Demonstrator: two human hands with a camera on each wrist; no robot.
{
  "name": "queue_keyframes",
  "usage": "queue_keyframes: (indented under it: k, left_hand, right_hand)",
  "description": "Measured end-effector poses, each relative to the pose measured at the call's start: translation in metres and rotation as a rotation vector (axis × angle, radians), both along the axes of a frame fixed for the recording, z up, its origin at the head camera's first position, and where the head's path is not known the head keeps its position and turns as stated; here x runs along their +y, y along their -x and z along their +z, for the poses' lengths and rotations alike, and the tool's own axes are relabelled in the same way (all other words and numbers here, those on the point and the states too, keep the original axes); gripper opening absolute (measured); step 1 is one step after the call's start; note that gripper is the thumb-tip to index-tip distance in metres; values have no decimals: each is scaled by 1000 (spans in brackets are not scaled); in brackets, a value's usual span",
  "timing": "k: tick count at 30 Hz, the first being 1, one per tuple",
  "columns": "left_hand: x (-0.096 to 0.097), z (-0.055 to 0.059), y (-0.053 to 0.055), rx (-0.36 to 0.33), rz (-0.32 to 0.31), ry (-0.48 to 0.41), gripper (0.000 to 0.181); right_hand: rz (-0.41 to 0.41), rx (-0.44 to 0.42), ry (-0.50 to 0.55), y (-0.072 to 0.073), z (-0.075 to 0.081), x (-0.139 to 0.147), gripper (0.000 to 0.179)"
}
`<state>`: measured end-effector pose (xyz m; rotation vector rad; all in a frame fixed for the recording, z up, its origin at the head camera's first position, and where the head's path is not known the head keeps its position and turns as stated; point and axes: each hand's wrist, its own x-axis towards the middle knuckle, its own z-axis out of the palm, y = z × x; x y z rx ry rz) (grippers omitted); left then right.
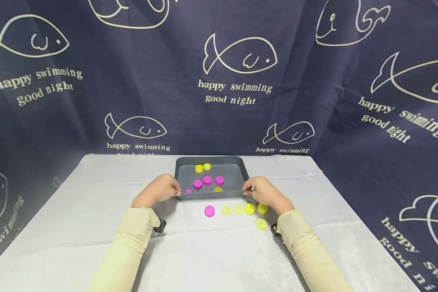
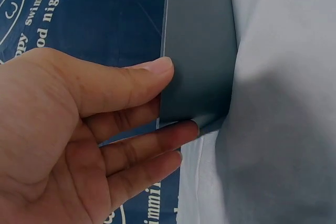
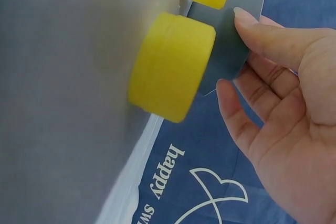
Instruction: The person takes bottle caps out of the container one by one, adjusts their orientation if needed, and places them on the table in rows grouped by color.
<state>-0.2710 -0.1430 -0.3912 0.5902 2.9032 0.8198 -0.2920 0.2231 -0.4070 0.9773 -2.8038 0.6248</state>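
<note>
A dark grey rectangular tray point(image 1: 211, 195) stands at the back of the table, with several magenta and yellow caps inside. My left hand point(image 1: 159, 189) pinches its near left corner, thumb on the outer wall and fingers around the rim, as the left wrist view shows. At the near right corner, my right hand point(image 1: 264, 190) pinches the wall between thumb and fingers. In front of the tray lie a magenta cap point(image 1: 209, 211) and several yellow caps point(image 1: 250, 209). One yellow cap point(image 3: 172, 66) looms close beside the right fingertips in the right wrist view.
A white cloth covers the table point(image 1: 204, 259). Behind and beside it hangs a dark blue curtain point(image 1: 190, 101) printed with fish and words. Another yellow cap point(image 1: 261, 224) lies nearer the front, close to the right wrist's black band point(image 1: 274, 230).
</note>
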Motion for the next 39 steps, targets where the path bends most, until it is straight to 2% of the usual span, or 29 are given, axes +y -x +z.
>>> queue_keyframes:
  k: [5, 14, 20, 23, 27, 32, 36, 39]
  left_hand:
    - [2, 2, 0, -4, 36, 19, 3]
    - [3, 8, -1, 45, 60, 53, 5]
    - [5, 10, -1, 52, 51, 60, 4]
    - [6, 9, 1, 50, 47, 59, 7]
    - [9, 9, 4, 105, 46, 61, 12]
    - [22, 2, 0, 193, 52, 43, 22]
    - [35, -9, 4, 209, 79, 19, 39]
    - [41, -11, 9, 204, 95, 9, 42]
  right_hand:
    - [7, 13, 4, 3, 2, -2, 6]
    - [-6, 14, -6, 5, 6, -5, 5]
    - [-43, -18, -8, 4, 9, -6, 9]
    - [-39, 2, -5, 4, 10, -6, 9]
    - [-39, 4, 2, 4, 10, -7, 5]
    - [-43, -25, -6, 0, 2, -5, 5]
    - [-43, -11, -2, -2, -1, -4, 7]
    - [-54, -18, -3, -2, 2, -2, 7]
